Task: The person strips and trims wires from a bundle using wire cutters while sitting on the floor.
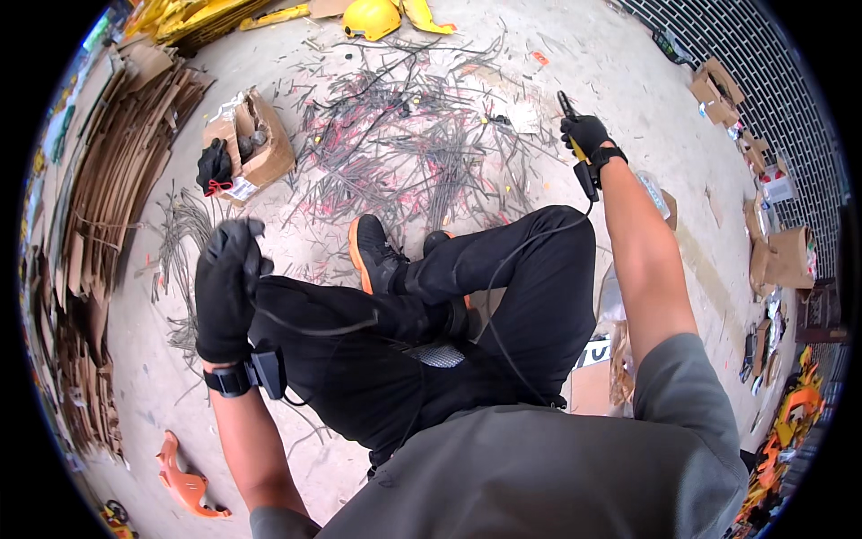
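My left hand [228, 292], in a black glove, is raised beside my left knee with its fingers curled. A short length of black cable [328, 331] sticks out from it over my leg. Stretched forward past my right knee, my gloved right hand [587, 135] is closed round a hand tool with a dark looped end [564, 102] and a yellow handle part [580, 154]. The tool's exact kind is hard to make out. Ahead of my feet lies a wide scatter of cut cable pieces [444, 162], dark with some red among them.
A cardboard box [269, 148] with dark items stands left of the scatter. Stacked flat cardboard [117, 180] lines the left side. A yellow helmet [371, 18] lies at the far side, an orange plastic part [184, 481] at lower left. A thin cord [492, 314] crosses my right leg.
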A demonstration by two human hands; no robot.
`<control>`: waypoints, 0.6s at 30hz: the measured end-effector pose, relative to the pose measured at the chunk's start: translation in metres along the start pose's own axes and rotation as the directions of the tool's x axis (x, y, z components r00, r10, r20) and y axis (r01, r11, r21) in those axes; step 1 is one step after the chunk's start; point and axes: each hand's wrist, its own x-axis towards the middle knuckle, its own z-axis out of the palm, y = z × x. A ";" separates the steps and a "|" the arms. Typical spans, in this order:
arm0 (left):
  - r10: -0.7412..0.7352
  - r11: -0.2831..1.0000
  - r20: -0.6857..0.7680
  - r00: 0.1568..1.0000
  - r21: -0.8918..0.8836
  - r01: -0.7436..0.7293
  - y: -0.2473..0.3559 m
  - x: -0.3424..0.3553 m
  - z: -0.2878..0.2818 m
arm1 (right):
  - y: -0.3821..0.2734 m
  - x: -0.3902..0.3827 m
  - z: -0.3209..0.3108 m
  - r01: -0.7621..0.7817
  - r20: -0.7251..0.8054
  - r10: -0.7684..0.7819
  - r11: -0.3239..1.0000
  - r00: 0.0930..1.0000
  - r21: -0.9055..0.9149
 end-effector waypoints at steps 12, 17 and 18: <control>0.160 0.981 0.068 0.985 -0.124 -0.151 -0.060 0.095 0.045 | -0.103 -0.071 0.060 0.430 0.389 -0.323 0.873 0.863 -0.230; 0.000 0.994 0.009 1.000 -0.107 0.001 -0.129 0.108 0.045 | -0.096 -0.072 0.080 0.202 0.504 -0.208 0.977 0.838 0.067; -0.035 0.991 0.012 0.999 -0.126 0.036 -0.139 0.108 0.046 | -0.097 -0.075 0.082 0.116 0.537 -0.167 0.985 0.827 0.128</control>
